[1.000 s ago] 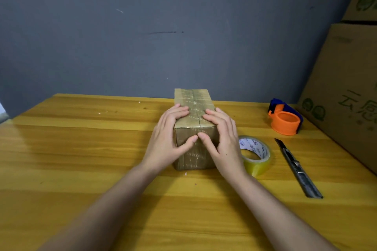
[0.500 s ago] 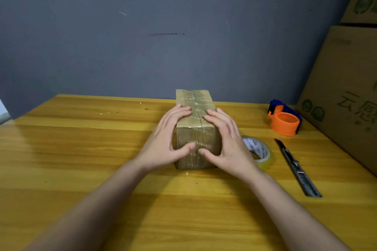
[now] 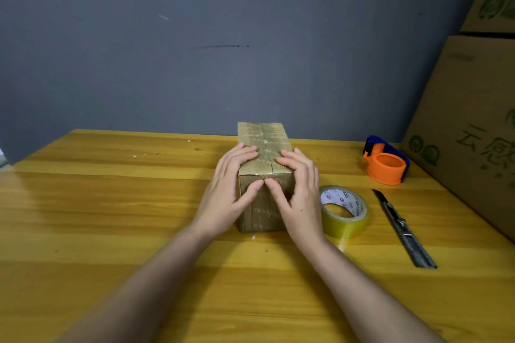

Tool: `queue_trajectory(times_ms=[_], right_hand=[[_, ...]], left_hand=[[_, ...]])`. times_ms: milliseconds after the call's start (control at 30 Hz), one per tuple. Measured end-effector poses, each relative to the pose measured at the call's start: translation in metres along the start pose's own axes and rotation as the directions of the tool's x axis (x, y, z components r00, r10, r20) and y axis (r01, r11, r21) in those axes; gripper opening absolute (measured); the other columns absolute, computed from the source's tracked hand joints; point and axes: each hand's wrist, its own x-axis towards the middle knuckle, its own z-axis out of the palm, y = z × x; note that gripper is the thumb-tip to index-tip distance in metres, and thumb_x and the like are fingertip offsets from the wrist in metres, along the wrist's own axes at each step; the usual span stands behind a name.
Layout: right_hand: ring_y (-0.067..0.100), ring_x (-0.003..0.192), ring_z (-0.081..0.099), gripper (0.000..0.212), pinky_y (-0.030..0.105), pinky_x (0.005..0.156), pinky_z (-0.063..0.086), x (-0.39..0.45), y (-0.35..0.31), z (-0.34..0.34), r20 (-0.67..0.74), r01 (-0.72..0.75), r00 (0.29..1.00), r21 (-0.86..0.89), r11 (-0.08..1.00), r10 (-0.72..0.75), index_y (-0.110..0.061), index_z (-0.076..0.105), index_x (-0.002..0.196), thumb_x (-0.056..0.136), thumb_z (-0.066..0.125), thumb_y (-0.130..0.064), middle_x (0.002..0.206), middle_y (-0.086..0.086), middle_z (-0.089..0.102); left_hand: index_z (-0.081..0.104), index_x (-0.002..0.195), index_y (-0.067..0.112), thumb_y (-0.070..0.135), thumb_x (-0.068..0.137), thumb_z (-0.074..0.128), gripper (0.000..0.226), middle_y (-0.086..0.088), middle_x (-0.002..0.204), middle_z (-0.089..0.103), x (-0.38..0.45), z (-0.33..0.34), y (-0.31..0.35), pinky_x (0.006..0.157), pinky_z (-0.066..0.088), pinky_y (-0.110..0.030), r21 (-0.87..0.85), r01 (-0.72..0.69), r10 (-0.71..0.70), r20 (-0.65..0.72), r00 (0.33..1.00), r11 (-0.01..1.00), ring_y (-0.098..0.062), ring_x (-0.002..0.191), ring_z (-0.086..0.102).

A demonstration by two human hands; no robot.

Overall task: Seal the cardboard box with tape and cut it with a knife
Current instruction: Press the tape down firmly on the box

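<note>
Cardboard box (image 3: pixel 263 142) sits mid-counter (image 3: pixel 111 203), taped over. L hand (image 3: pixel 227 192) & R hand (image 3: pixel 299 192) lie flat on its near end: fingers on top, thumbs pressing front face, tips meeting. Tape roll (image 3: pixel 345 225) just beside R hand, knife (image 3: pixel 401 227) farther right.

The right hand (image 3: pixel 302 198) covers part of the tape roll (image 3: pixel 349 221)
</note>
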Motion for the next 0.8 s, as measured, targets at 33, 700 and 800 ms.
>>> queue_trajectory(times_ms=[33, 700, 800], right_hand=[[0.015, 0.135, 0.035, 0.043, 0.021, 0.112, 0.024, 0.0, 0.002, -0.001, 0.021, 0.016, 1.0, 0.003, 1.0, -0.016, -0.013, 0.054, 0.12, 0.088, 0.054, -0.042, 0.13, -0.005, 0.048], [-0.015, 0.138, 0.001, 0.085, 0.005, 0.106, 0.005, 0.012, 0.011, -0.047, 0.462, 0.071, 0.887, -0.141, 0.988, 0.002, -0.037, 0.017, 0.146, 0.078, 0.066, -0.051, 0.143, -0.029, 0.014], [-0.013, 0.139, 0.004, 0.064, 0.004, 0.108, 0.003, 0.013, 0.01, -0.046, 0.439, 0.136, 0.897, -0.15, 0.979, -0.057, -0.032, 0.026, 0.144, 0.088, 0.056, -0.044, 0.144, -0.03, 0.017]], left_hand=[[0.04, 0.132, 0.025, 0.043, 0.088, 0.049, 0.048, 0.007, 0.14, 0.043, 0.0, -0.001, -0.001, 0.115, 0.019, -0.02, 0.018, -0.008, 0.007, 0.022, 1.0, 1.0, -0.007, 0.141, 0.025], [0.026, 0.141, 0.021, 0.044, 0.062, 0.081, 0.099, 0.009, 0.154, 0.021, 0.0, -0.014, -0.001, 0.118, 0.011, -0.026, 0.169, -0.027, -0.008, 0.2, 0.98, 0.985, -0.003, 0.146, 0.005], [0.026, 0.141, 0.023, 0.042, 0.062, 0.082, 0.099, 0.012, 0.152, 0.021, -0.001, -0.014, 0.002, 0.119, 0.012, -0.027, 0.166, -0.006, -0.026, 0.189, 0.982, 0.986, -0.002, 0.145, 0.006]])
